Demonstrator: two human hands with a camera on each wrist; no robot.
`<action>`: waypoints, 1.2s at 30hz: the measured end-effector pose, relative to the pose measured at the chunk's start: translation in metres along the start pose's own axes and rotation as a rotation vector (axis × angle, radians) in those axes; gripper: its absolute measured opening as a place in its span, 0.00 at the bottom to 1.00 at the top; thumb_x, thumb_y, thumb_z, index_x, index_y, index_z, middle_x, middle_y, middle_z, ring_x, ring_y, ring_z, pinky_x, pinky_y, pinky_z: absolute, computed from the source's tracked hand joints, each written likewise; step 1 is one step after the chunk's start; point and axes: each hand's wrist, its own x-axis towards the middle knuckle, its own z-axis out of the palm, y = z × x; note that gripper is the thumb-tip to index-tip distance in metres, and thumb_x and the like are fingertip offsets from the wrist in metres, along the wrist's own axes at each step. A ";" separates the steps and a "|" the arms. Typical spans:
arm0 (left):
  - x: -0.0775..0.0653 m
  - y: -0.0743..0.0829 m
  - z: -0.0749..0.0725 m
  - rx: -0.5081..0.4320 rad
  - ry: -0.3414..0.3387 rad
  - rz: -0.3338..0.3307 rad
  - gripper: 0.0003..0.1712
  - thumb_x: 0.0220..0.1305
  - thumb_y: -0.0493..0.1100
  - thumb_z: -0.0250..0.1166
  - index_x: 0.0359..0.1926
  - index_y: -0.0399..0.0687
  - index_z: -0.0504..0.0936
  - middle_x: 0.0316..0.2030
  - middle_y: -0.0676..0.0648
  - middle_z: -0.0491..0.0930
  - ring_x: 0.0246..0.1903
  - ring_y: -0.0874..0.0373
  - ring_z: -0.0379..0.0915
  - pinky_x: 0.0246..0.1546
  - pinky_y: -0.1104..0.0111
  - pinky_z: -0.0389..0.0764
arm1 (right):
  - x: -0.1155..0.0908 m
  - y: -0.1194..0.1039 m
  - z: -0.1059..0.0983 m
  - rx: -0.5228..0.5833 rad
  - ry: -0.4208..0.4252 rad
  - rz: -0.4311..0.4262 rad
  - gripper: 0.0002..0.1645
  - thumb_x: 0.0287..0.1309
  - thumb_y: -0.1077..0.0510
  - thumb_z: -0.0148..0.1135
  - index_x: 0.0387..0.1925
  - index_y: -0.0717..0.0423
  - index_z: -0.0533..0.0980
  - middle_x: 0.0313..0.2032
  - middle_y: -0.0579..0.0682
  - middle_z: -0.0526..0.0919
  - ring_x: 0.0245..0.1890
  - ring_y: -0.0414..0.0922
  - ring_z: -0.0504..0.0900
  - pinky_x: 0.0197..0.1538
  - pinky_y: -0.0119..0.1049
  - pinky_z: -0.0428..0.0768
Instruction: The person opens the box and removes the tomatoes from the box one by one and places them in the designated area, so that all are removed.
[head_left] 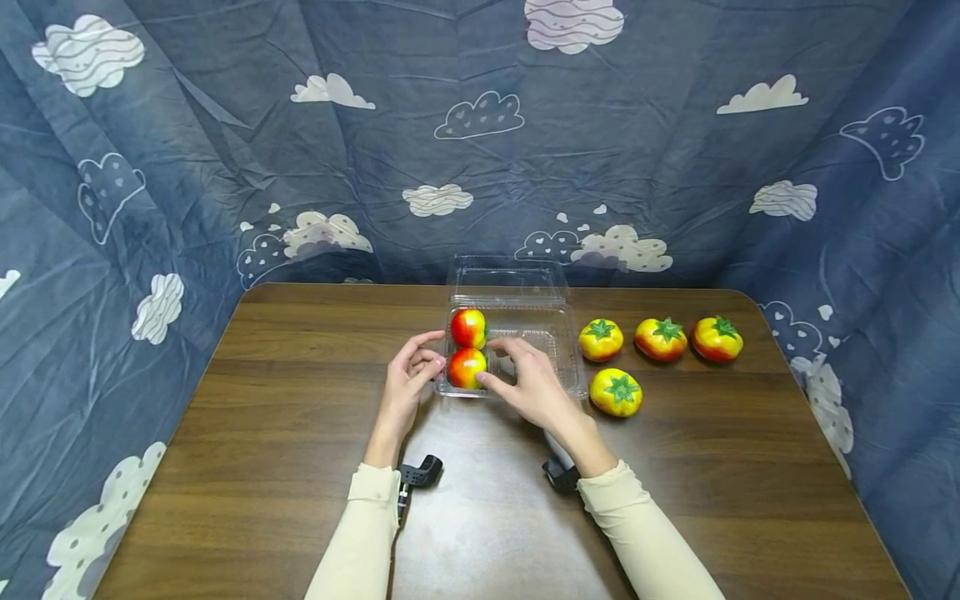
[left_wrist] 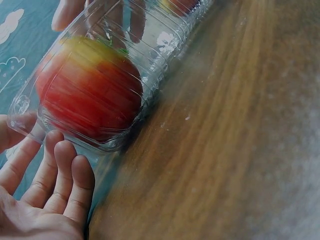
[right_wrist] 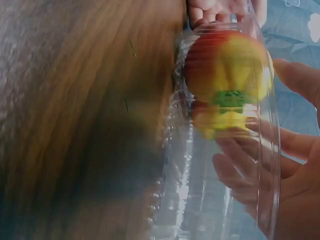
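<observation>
A clear plastic clamshell container sits on the table with its lid raised at the back. Two red-and-yellow toy tomatoes, a rear one and a front one, lie on their sides along its left wall. My left hand pinches the container's left rim between thumb and index finger, the other fingers loose below. Over the container, my right hand reaches in with fingers spread. Its thumb is at the front tomato's right edge, and its fingers show through the plastic beside the tomatoes.
Right of the container stand several more toy tomatoes, stems up: one in front and a row behind with a left, a middle and a right one. A cloud-patterned curtain hangs behind the wooden table.
</observation>
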 end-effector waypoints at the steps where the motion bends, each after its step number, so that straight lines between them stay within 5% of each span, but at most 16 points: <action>1: 0.000 0.000 0.000 0.001 0.002 -0.002 0.25 0.70 0.29 0.66 0.66 0.35 0.78 0.34 0.50 0.82 0.32 0.61 0.78 0.40 0.75 0.83 | 0.001 -0.001 0.001 0.007 -0.007 -0.006 0.32 0.63 0.47 0.75 0.61 0.61 0.79 0.55 0.59 0.85 0.56 0.58 0.85 0.61 0.53 0.83; 11: 0.000 0.000 0.000 0.003 0.001 -0.001 0.25 0.70 0.29 0.66 0.66 0.35 0.78 0.34 0.49 0.81 0.33 0.60 0.77 0.40 0.75 0.82 | 0.008 -0.007 0.010 -0.027 -0.052 -0.019 0.36 0.59 0.46 0.78 0.63 0.60 0.78 0.59 0.56 0.85 0.59 0.54 0.84 0.64 0.50 0.81; 36: -0.001 0.002 0.000 0.001 -0.001 0.005 0.25 0.70 0.27 0.64 0.67 0.32 0.76 0.34 0.50 0.81 0.33 0.61 0.78 0.40 0.75 0.82 | 0.017 -0.007 0.013 0.011 -0.099 0.019 0.34 0.56 0.42 0.79 0.57 0.56 0.78 0.50 0.53 0.88 0.45 0.49 0.84 0.52 0.44 0.83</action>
